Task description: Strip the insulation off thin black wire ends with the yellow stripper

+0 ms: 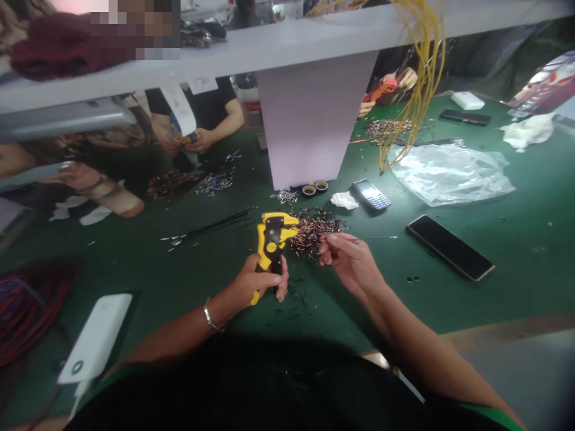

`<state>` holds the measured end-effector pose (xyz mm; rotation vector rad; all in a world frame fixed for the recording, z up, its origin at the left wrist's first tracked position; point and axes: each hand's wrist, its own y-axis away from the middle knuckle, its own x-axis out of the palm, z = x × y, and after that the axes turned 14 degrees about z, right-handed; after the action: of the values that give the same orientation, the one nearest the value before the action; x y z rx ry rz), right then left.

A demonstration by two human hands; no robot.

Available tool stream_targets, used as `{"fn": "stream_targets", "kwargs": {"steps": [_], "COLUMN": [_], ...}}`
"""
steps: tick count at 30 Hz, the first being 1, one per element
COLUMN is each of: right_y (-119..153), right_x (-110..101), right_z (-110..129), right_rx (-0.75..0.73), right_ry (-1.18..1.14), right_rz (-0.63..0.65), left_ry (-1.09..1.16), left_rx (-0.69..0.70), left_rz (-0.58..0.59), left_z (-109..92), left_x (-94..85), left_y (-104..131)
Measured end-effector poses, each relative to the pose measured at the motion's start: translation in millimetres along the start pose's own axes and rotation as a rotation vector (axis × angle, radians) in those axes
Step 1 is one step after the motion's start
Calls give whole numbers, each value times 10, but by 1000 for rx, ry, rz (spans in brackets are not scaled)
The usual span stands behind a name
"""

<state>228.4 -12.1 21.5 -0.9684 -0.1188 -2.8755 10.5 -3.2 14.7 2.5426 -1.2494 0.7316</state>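
Observation:
My left hand (265, 278) is wrapped round the handles of a yellow and black wire stripper (272, 239), its jaws pointing up and to the right. My right hand (348, 257) pinches a thin dark wire (375, 238) between thumb and fingers, and a pale tip shows at the wire's right end. Between the hands and just beyond them lies a heap of short black and copper-coloured wire pieces (317, 230). To the left, a bundle of long black wires (213, 225) rests on the green table (215, 317).
A smartphone (450, 247), keypad phone (372, 194) and clear plastic bag (449, 173) lie to the right. Yellow wires (424, 78) hang from the shelf (314, 36). A white power bank (96, 338) and coiled red cables (31, 311) are at left. Co-workers' hands (191, 140) work across the table.

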Motion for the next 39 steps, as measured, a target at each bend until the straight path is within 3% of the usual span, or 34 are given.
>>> {"fn": "stream_targets", "kwargs": {"steps": [10, 20, 27, 32, 39], "right_y": [68, 132, 98, 38, 53], "right_x": [53, 125, 34, -35, -30], "right_z": [-55, -155, -146, -49, -8], "right_rx": [-120, -41, 9, -45, -275], "right_ry": [223, 395, 428, 365, 426], "right_rz": [-20, 130, 145, 51, -127], "left_ry": [-84, -204, -226, -222, -277], "left_rx": [50, 80, 78, 60, 10], "left_rz": [-119, -166, -187, -196, -160], "left_z": [-43, -31, -15, -23, -28], "left_x": [-37, -101, -100, -113, -113], "left_y": [-55, -45, -44, -36, -43]}}
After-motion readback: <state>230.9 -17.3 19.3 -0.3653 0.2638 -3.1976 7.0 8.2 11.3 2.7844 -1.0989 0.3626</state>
